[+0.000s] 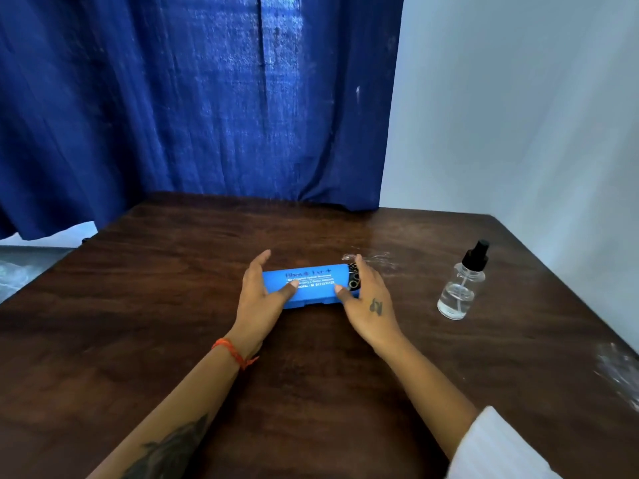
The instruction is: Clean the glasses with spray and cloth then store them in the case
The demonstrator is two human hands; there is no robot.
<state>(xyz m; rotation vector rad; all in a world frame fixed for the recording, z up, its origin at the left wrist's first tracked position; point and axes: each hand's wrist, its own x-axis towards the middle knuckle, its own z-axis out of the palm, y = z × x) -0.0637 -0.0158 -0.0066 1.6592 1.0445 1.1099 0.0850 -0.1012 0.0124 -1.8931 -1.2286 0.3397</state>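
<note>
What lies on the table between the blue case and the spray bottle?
In the head view, the right hand rests on the blue case. Beyond it, bare brown table runs to the spray bottle; some crumpled clear plastic lies farther back.

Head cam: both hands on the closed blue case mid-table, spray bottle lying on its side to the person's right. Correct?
Not quite. The spray bottle stands upright with its black nozzle on top; it is not lying on its side. The head view shows it. The rest holds: the left hand and right hand are both on the closed blue case mid-table, and the bottle is to the person's right.
</note>
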